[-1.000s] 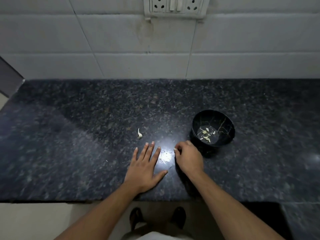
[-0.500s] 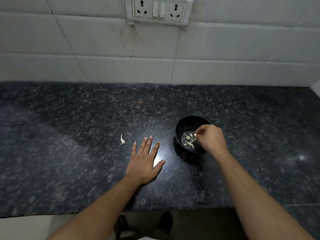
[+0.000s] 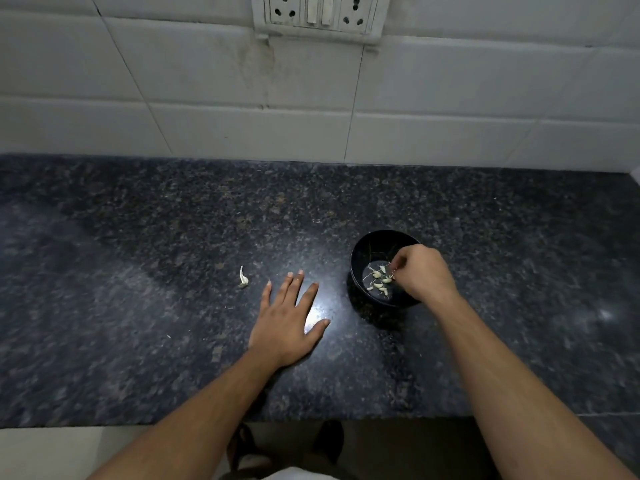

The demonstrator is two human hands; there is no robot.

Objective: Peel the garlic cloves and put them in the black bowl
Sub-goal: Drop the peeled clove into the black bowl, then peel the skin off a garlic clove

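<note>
My right hand (image 3: 424,273) hangs over the near-right rim of the bowl (image 3: 363,251), fingers curled down into it. Its fingertips hide whatever they may be pinching, so I cannot tell if a clove is still between them. The hand also covers the right part of the bowl's rim and floor. On the visible floor lie the cloves (image 3: 378,283), a small pale cluster; they are too small for me to count surely or to judge how clean the peeling is. My left hand (image 3: 289,322) lies flat on the counter (image 3: 138,306), fingers straight and spread, holding nothing. Beyond its fingertips, to the left, a pale scrap (image 3: 243,277) lies alone on the stone; peel or stem, I cannot say. Glare washes out the counter between thumb and forefinger. The socket plate (image 3: 317,15) on the wall is cut off at the top edge.
</note>
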